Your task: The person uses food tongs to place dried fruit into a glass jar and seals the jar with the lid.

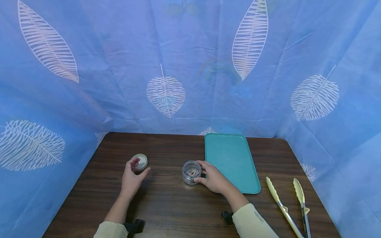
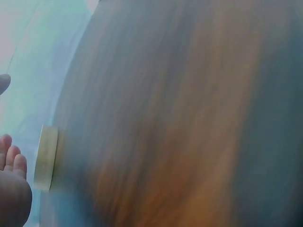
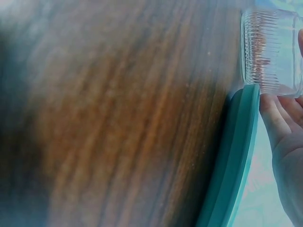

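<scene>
A small clear glass jar (image 1: 190,180) stands on the table without a cover, small light-coloured pieces (image 1: 192,172) lying inside; their kind is too small to tell. From its right side my right hand (image 1: 215,178) holds it, thumb at the near side and fingers behind. The right wrist view shows the jar's ribbed lower wall (image 3: 262,52) beside that hand. Farther left, a round pale lid (image 1: 143,161) lies flat on the table. Over its near edge is my left hand (image 1: 132,180), thumb and fingers spread apart, nothing held. In the left wrist view the lid (image 2: 46,158) sits apart from the fingers.
A teal tray (image 1: 230,162) lies just right of the jar, close to my right hand. Tongs (image 1: 285,211) with pale yellow tips rest spread at the table's right. Blue leaf-patterned cloth (image 1: 190,99) hangs behind and beside the dark wooden table (image 1: 169,205).
</scene>
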### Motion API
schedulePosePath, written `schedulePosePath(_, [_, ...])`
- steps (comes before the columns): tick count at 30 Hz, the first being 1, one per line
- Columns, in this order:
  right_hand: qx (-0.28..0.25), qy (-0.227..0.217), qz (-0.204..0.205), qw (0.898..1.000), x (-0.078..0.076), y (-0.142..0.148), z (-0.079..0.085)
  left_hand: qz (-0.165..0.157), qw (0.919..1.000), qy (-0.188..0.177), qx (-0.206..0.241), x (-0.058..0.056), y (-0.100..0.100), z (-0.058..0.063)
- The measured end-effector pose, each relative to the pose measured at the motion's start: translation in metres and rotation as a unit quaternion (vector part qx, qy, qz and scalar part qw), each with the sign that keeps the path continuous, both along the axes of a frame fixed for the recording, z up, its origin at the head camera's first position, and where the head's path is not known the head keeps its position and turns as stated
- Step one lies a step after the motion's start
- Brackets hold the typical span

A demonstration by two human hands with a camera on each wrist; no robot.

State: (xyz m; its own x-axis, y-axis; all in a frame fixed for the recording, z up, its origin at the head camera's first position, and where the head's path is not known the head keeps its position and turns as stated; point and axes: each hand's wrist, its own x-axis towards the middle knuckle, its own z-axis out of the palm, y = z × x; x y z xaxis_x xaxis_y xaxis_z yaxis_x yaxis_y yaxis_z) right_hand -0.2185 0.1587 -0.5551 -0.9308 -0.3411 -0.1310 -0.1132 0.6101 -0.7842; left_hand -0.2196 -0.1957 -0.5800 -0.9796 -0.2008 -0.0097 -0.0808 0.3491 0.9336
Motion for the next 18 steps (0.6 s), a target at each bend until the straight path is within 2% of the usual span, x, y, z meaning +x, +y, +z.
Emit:
schedulePosePath(6, [0.000,0.005,0.001,1.000,0.001,0.000,0.000,0.002,0.9991,-0.023,-0.035,-0.009,-0.033,0.000])
schedulePosePath(10, [-0.007,0.002,0.002,1.000,0.002,-0.001,0.000,-0.018,0.9965,-0.064,-0.051,-0.015,-0.053,-0.005])
schedulePosePath(14, [-0.007,0.000,0.000,1.000,0.003,0.000,0.000,-0.045,0.9919,-0.097,-0.069,-0.022,-0.064,-0.006])
schedulePosePath(18, [-0.007,-0.002,-0.004,1.000,0.002,0.000,-0.001,-0.067,0.9870,-0.098,-0.108,-0.031,-0.067,-0.001])
